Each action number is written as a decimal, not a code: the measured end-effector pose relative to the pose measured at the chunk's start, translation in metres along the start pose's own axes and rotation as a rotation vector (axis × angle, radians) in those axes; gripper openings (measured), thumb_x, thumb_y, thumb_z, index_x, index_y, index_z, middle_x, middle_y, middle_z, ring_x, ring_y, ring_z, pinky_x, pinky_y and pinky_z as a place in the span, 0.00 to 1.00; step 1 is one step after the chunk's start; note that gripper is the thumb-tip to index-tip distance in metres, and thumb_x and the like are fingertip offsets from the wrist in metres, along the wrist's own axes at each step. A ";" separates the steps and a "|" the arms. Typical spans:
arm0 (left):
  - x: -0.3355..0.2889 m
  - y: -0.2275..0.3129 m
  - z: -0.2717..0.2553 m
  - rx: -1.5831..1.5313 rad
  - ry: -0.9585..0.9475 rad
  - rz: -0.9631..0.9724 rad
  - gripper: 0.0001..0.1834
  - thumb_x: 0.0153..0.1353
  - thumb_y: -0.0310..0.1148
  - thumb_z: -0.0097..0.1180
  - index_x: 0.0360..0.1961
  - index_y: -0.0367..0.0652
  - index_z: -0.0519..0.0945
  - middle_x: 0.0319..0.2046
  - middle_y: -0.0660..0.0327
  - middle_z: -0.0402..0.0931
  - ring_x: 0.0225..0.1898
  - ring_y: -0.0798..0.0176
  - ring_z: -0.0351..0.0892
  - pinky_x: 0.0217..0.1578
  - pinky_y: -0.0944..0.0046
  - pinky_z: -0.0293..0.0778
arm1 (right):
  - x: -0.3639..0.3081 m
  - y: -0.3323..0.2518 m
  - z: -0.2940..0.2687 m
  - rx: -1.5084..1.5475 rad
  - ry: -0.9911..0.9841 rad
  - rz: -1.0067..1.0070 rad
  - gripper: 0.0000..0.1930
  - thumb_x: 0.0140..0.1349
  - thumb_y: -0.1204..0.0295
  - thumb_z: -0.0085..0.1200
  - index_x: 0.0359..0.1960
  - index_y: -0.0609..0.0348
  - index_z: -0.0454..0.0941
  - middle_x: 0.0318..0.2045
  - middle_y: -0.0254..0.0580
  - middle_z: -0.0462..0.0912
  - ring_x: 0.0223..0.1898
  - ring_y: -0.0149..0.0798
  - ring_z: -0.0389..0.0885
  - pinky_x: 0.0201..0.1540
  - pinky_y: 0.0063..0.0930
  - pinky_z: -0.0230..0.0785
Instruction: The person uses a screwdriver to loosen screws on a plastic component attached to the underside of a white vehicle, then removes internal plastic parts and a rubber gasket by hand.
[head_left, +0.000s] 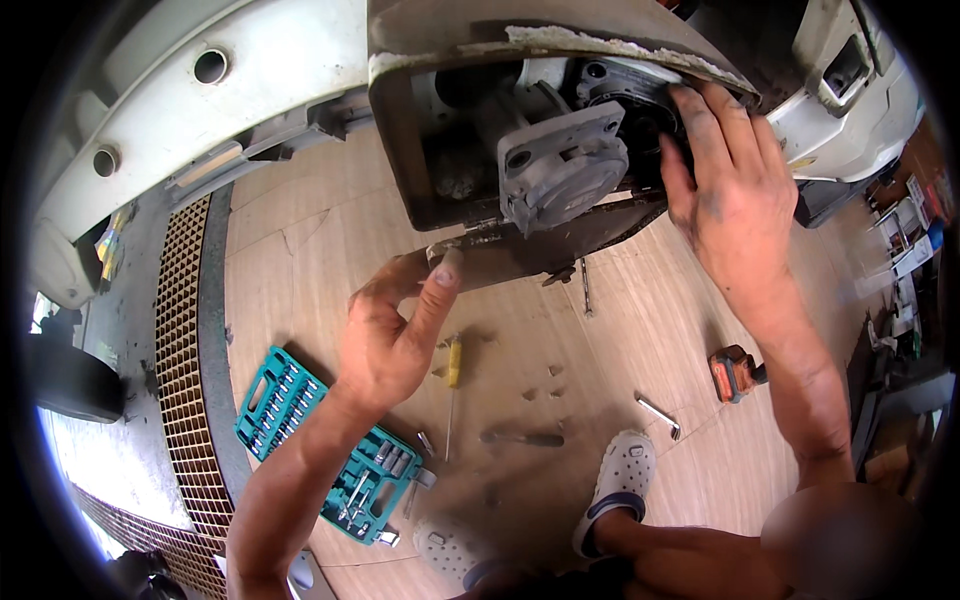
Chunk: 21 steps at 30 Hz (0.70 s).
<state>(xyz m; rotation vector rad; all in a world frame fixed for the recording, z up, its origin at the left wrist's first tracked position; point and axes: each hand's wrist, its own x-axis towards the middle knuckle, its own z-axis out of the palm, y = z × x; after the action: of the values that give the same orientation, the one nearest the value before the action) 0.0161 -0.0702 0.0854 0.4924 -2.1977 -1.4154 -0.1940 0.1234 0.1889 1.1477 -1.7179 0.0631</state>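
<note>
A metal compartment with a peeling, flaking top edge [600, 45] opens in the white vehicle body, and its dark flap [590, 232] hangs down in front. My left hand [390, 330] grips the flap's left corner, the thumb on top and the fingers underneath. Inside the compartment a grey, square-flanged fitting with a round cap [565, 170] tilts outward. To its right sits a dark round fitting [640, 110] with a bolted rim. My right hand [730, 170] reaches in there, thumb and bent fingers around its right side; the fingertips are partly hidden.
On the tiled floor lie a teal socket set case [285, 400], a yellow-handled screwdriver [454, 365], a dark-handled tool [525, 438], a ratchet [658, 415] and an orange-black power tool [735, 375]. A floor grating [180, 340] runs along the left. My clog [625, 475] stands below.
</note>
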 end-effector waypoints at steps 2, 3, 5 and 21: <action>0.000 -0.002 0.002 0.023 0.017 0.002 0.23 0.70 0.46 0.54 0.48 0.32 0.81 0.40 0.48 0.83 0.43 0.56 0.83 0.48 0.60 0.75 | -0.005 -0.002 0.006 0.031 0.035 0.036 0.20 0.53 0.73 0.63 0.50 0.55 0.79 0.48 0.40 0.80 0.37 0.45 0.79 0.42 0.36 0.75; 0.000 -0.002 0.003 0.027 0.020 0.008 0.23 0.70 0.46 0.54 0.48 0.32 0.81 0.40 0.48 0.83 0.43 0.56 0.83 0.48 0.60 0.75 | -0.007 -0.004 0.008 0.072 0.065 0.088 0.19 0.54 0.73 0.63 0.50 0.55 0.79 0.48 0.40 0.80 0.36 0.45 0.79 0.42 0.37 0.75; -0.002 -0.003 0.006 0.023 0.049 0.009 0.22 0.70 0.45 0.54 0.47 0.32 0.81 0.39 0.47 0.83 0.42 0.55 0.84 0.47 0.60 0.76 | -0.008 -0.011 0.011 0.149 0.106 0.176 0.20 0.55 0.73 0.63 0.51 0.55 0.79 0.48 0.42 0.79 0.36 0.46 0.79 0.40 0.38 0.75; -0.004 -0.010 0.005 0.064 0.004 -0.023 0.22 0.71 0.45 0.52 0.47 0.32 0.80 0.38 0.47 0.83 0.44 0.56 0.83 0.47 0.60 0.74 | 0.011 -0.010 -0.003 0.257 -0.106 0.422 0.14 0.55 0.69 0.65 0.40 0.60 0.74 0.28 0.48 0.82 0.29 0.56 0.83 0.29 0.46 0.76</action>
<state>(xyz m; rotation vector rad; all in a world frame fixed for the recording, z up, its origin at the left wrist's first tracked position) 0.0171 -0.0678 0.0736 0.5434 -2.2467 -1.3582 -0.1852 0.1127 0.1939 0.9635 -2.0684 0.5027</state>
